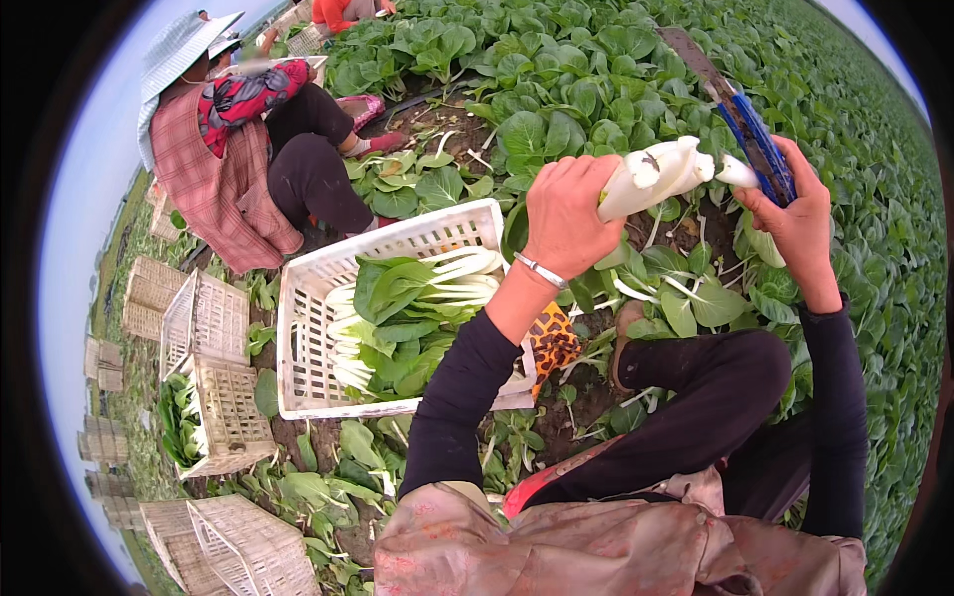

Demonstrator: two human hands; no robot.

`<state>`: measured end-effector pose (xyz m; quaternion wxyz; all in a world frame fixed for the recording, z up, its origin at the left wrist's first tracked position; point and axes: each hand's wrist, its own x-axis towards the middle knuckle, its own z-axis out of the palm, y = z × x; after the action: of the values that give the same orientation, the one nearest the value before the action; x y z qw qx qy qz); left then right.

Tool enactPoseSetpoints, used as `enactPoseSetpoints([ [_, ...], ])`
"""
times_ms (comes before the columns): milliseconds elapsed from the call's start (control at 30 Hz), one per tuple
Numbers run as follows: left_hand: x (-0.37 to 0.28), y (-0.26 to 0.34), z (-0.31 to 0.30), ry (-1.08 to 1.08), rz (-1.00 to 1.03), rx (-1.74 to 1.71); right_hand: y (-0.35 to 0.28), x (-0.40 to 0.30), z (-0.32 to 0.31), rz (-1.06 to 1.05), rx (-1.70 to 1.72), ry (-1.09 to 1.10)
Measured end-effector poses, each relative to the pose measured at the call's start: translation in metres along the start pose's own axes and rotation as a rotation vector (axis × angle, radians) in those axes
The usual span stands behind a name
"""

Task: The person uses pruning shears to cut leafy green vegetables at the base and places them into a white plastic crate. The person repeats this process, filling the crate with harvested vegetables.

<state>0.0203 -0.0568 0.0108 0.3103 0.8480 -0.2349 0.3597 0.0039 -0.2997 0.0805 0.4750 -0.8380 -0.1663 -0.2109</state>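
Observation:
My left hand (570,212) grips several white bok choy stalks (656,179), their cut bases pointing right and specks of dirt on them. The leafy ends are mostly hidden behind my hand and wrist. In my right hand (794,216) is a knife (734,112) with a blue handle, its blade slanting up and left over the plants. A loose white stalk (736,171) is between my right fingers and the bunch; I cannot tell whether it is pinched. Left of my forearm stands a white plastic crate (317,279), partly filled with harvested bok choy (402,313).
Growing bok choy (894,261) spreads ahead and to the right. Discarded leaves (693,298) litter the soil. A co-worker (223,164) in a wide hat sits at upper left. More crates (227,406) stand on the left, one holding greens. A patterned orange cloth (555,339) touches my crate's near side.

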Motion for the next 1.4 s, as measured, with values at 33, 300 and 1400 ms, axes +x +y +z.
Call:
enactPoseSetpoints([
  [33,0.005,-0.012,-0.014,-0.036,0.114,0.198,0.015,-0.001,-0.004,-0.015,-0.056,0.008],
  [300,-0.056,-0.074,-0.132,-0.668,-0.212,0.453,0.106,-0.017,-0.027,0.388,0.137,-0.047],
  [1400,-0.305,-0.152,-0.039,-1.313,0.153,-0.047,0.198,-0.153,-0.101,0.736,-0.022,-0.010],
])
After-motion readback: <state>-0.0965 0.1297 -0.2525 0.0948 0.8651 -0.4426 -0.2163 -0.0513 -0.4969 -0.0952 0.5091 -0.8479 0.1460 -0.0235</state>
